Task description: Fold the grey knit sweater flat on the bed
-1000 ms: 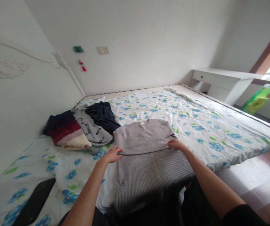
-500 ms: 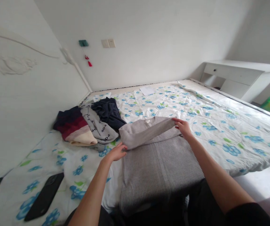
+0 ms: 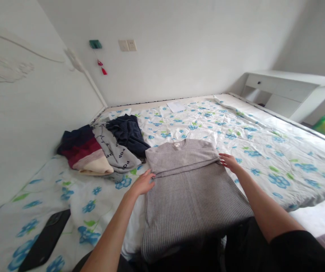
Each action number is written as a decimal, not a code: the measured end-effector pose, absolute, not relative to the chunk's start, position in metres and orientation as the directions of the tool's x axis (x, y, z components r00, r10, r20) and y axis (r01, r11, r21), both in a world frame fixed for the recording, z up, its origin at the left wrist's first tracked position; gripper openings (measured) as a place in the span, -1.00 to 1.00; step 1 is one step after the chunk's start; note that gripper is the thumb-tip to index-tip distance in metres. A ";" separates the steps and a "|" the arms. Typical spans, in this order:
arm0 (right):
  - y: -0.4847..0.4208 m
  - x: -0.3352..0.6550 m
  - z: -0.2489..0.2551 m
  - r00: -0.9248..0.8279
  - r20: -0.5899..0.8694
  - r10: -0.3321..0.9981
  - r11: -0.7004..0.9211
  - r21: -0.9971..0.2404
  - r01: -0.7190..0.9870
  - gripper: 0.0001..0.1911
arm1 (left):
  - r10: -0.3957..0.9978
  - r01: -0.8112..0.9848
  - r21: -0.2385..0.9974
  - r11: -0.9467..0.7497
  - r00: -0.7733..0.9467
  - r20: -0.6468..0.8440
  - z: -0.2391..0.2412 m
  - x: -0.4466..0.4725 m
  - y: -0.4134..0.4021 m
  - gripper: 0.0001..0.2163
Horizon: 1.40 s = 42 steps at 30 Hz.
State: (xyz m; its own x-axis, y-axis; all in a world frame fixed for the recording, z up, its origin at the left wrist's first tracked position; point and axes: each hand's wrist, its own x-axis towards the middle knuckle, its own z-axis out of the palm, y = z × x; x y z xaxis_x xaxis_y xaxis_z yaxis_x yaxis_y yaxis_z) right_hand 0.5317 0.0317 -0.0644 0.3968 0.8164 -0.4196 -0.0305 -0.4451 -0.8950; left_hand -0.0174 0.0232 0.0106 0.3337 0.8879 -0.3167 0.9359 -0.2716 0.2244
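Note:
A grey ribbed sweater (image 3: 188, 189) lies flat on the bed in front of me, neck away from me, with both sleeves folded across its chest. My left hand (image 3: 143, 183) rests with fingers spread at the sweater's left edge, beside the folded sleeve. My right hand (image 3: 229, 161) lies flat and open at the right edge, fingertips touching the sleeve fold. Neither hand grips anything.
The bed (image 3: 264, 151) has a white sheet with blue flowers. A pile of clothes (image 3: 106, 147) in dark red, cream, grey and navy lies to the left by the white headboard (image 3: 23, 113). A black phone (image 3: 45, 245) is near left; a paper (image 3: 176, 106) lies far back. A white desk (image 3: 287, 90) stands right.
My right hand carried a sleeve across the chest, laid it flat and slid to the right edge. My left hand stayed at the left edge. The camera shifted slightly.

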 end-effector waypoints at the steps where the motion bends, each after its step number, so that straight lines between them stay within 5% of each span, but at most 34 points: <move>1: 0.034 0.532 -0.064 0.387 -0.417 0.822 -0.441 -0.897 -0.029 -0.61 | 0.894 0.934 0.220 -0.281 0.338 -0.294 0.010 -0.014 0.023 -0.52; 17: 0.042 0.525 -0.048 0.375 -0.299 0.878 -0.337 -0.941 0.039 -0.53 | 0.943 0.964 0.136 -0.228 0.254 -0.218 0.005 -0.010 0.035 -0.45; 21: 0.041 0.522 -0.045 0.312 -0.304 0.900 -0.323 -0.947 0.008 -0.58 | 0.902 0.960 0.157 -0.230 0.271 -0.337 0.011 -0.022 0.037 -0.47; 26: 0.038 0.530 -0.057 0.415 -0.370 0.831 -0.508 -0.808 0.298 -0.58 | 0.861 0.950 0.171 -0.261 0.309 -0.403 0.008 -0.017 0.033 -0.45; 31: 0.045 0.537 -0.061 0.446 -0.282 0.849 -0.521 -0.581 0.625 -0.75 | 0.842 0.952 0.178 -0.250 0.305 -0.445 0.009 -0.022 0.034 -0.46; 42: 0.043 0.528 -0.063 0.340 -0.276 0.899 -0.435 -0.469 0.769 -0.76 | 0.823 0.940 0.217 -0.262 0.335 -0.459 0.005 -0.029 0.037 -0.52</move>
